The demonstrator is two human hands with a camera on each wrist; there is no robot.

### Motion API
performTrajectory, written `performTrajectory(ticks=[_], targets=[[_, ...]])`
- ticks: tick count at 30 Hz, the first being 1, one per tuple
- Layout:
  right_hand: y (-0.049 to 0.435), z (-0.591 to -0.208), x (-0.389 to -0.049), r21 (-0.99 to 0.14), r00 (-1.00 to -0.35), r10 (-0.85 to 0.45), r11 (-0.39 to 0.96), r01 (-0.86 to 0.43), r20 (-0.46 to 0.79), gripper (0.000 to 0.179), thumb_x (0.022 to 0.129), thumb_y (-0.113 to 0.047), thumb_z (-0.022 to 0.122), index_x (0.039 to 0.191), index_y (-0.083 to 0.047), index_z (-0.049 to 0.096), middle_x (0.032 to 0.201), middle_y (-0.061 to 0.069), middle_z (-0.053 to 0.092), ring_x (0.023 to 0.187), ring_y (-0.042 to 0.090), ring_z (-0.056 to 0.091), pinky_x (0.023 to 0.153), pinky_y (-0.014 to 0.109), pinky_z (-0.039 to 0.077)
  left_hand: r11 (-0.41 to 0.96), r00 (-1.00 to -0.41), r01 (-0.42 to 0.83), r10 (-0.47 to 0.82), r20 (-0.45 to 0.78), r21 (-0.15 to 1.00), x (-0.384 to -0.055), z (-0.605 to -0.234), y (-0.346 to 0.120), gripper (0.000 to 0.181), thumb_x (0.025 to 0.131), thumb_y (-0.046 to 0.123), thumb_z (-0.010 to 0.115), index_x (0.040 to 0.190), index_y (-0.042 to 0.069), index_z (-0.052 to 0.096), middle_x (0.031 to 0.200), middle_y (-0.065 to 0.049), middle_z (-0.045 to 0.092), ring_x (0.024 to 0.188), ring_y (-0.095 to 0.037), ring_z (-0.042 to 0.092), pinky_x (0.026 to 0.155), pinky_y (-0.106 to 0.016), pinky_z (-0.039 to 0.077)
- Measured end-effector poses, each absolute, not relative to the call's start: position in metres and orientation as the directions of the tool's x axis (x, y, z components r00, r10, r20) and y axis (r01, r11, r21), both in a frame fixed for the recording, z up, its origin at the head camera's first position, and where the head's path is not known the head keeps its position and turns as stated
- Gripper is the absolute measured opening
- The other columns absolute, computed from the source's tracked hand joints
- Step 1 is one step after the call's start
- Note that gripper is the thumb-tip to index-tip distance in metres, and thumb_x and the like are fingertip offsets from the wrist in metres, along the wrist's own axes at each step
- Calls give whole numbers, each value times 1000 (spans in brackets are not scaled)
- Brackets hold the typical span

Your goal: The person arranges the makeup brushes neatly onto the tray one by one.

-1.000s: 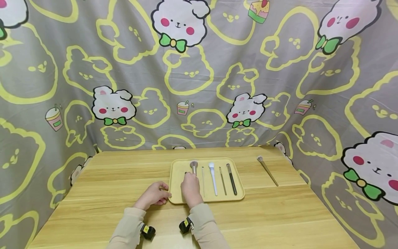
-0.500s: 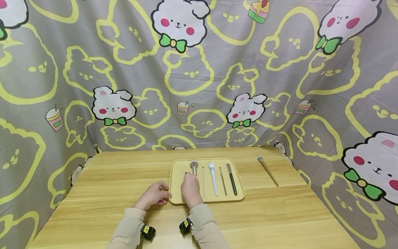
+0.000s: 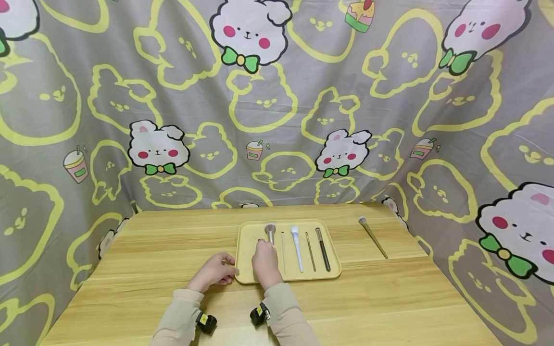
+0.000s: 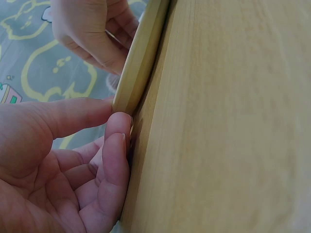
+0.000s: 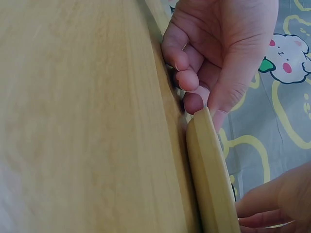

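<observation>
My left hand [image 3: 214,271] pinches the front left corner of a pale yellow tray [image 3: 244,250], thumb on the rim [image 4: 141,53] and fingers curled below it in the left wrist view. Over the tray's left part is my right hand [image 3: 265,262], fingers pointing down. A small dark tip [image 3: 258,240] of a makeup brush shows above its fingers, and the rest of that brush is hidden. Just beyond the hand lies a fluffy makeup brush [image 3: 270,230], its handle covered. In the right wrist view the tray edge [image 5: 209,170] hides the right fingertips [image 5: 243,211].
To the right on the tray lie a thin brush [image 3: 283,252], a white brush [image 3: 296,247], a slim brown brush [image 3: 310,252] and a black brush [image 3: 322,250]. A brown-handled brush [image 3: 372,237] lies apart on the wooden table [image 3: 368,298]. A patterned curtain [image 3: 277,182] stands behind.
</observation>
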State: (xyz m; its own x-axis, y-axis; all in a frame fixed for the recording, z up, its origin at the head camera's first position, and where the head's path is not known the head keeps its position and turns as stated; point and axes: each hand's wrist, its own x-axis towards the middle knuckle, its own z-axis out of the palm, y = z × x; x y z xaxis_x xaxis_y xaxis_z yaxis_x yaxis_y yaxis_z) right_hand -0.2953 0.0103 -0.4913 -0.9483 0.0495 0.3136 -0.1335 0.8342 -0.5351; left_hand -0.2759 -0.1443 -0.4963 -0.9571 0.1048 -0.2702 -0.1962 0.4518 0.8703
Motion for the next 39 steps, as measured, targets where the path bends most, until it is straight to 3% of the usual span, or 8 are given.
performTrajectory(ticks=[39], targets=[[14, -488, -297, -572, -970, 28, 812, -118, 241, 7, 78, 8, 64, 80, 3, 60, 74, 17, 65, 61, 26, 63, 50, 32, 49, 451, -958, -194, 106, -268, 871, -276, -498, -145, 26, 85, 6, 70, 106, 0, 55, 76, -9, 63, 58, -15, 57, 52, -27, 50]])
